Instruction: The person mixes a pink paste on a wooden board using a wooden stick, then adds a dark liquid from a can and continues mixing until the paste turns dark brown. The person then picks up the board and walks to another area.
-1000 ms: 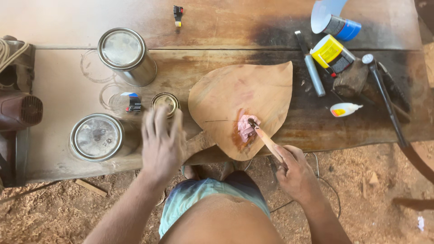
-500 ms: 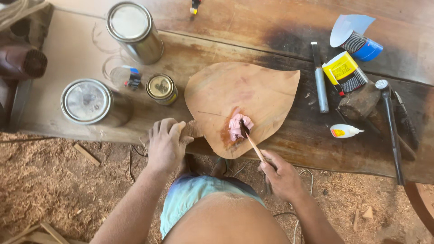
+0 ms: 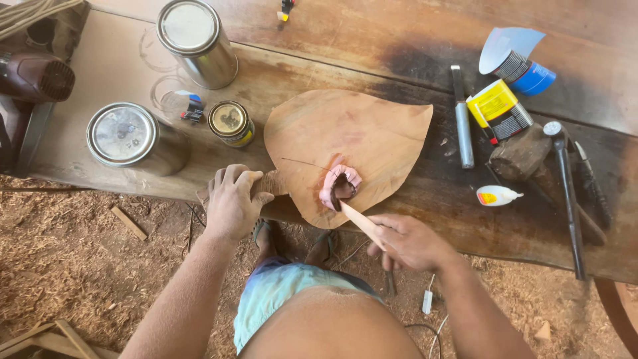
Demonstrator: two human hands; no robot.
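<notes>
Left hand (image 3: 232,199) now grips board (image 3: 345,149) handle; stick (image 3: 362,223) works pink filler (image 3: 335,185).

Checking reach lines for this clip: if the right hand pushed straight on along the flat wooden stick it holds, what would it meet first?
The right hand points its flat wooden stick up-left; first comes the pink putty blob on the leaf-shaped wooden board, probably already touching.

Dark wooden table (image 3: 412,60) carries a leaf-shaped wood board (image 3: 359,136) at the near edge, middle. Three metal cans (image 3: 123,133) sit toward the left end. Hammer (image 3: 565,193), glue bottle (image 3: 497,195), yellow tin (image 3: 498,106) toward the right end.
</notes>
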